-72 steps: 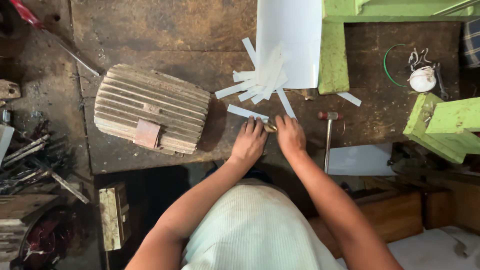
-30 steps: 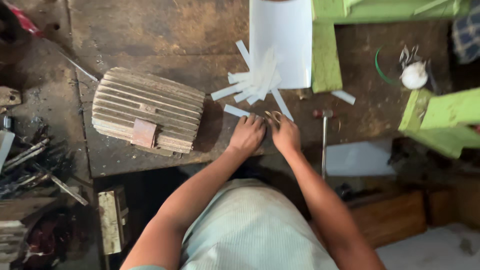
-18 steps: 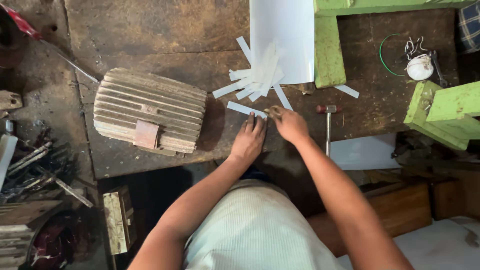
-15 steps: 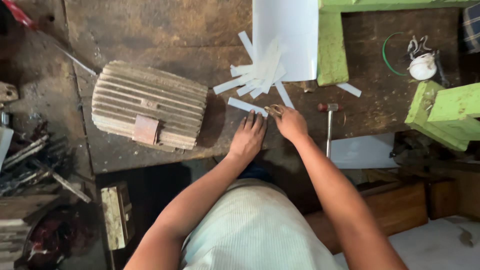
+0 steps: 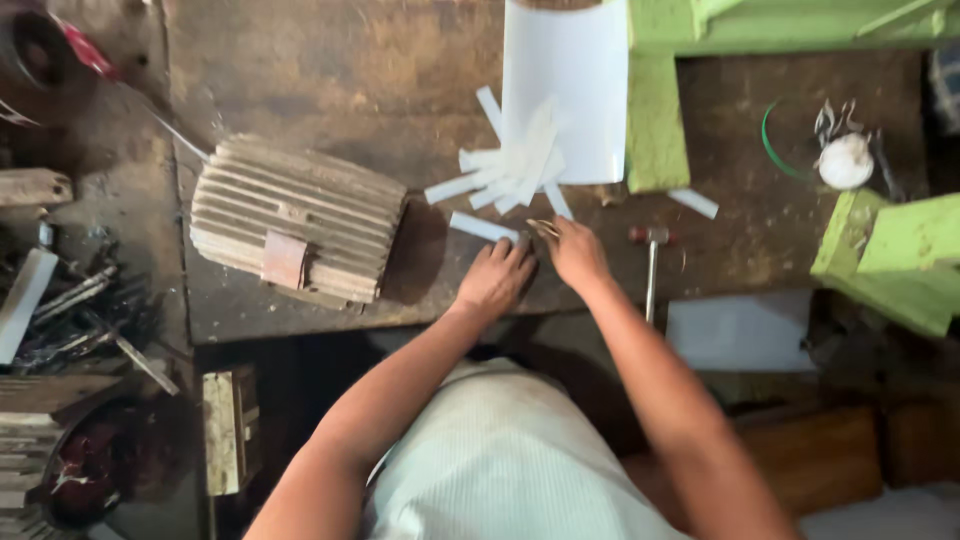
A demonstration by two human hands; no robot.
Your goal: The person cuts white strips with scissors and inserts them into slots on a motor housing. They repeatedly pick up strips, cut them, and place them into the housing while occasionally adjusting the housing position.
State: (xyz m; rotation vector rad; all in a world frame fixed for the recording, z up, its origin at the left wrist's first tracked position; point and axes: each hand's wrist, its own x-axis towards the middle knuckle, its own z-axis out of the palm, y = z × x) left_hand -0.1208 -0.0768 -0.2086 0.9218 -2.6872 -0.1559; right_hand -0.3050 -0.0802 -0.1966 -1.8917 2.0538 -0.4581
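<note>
Both my hands rest close together on a worn brown workbench (image 5: 330, 60). My left hand (image 5: 497, 276) lies knuckles up with its fingertips at the near end of a loose white paper strip (image 5: 482, 227). My right hand (image 5: 575, 250) pinches a small thin yellowish object (image 5: 541, 227) between its fingertips; what that object is cannot be made out. Just beyond my hands lies a heap of several white paper strips (image 5: 510, 170), partly overlapping a large white sheet (image 5: 565, 90).
A ribbed grey electric motor casing (image 5: 295, 220) sits left of my hands. A hammer (image 5: 650, 270) lies to the right, near another white strip (image 5: 693, 203). Green metal frame parts (image 5: 655, 120) (image 5: 890, 260) stand at right. Scrap tools (image 5: 80, 310) crowd the left edge.
My hands have stayed together at the same spot by the loose strip, shifting only slightly. The right fingers keep working the small yellowish object. The view itself wobbles a little.
</note>
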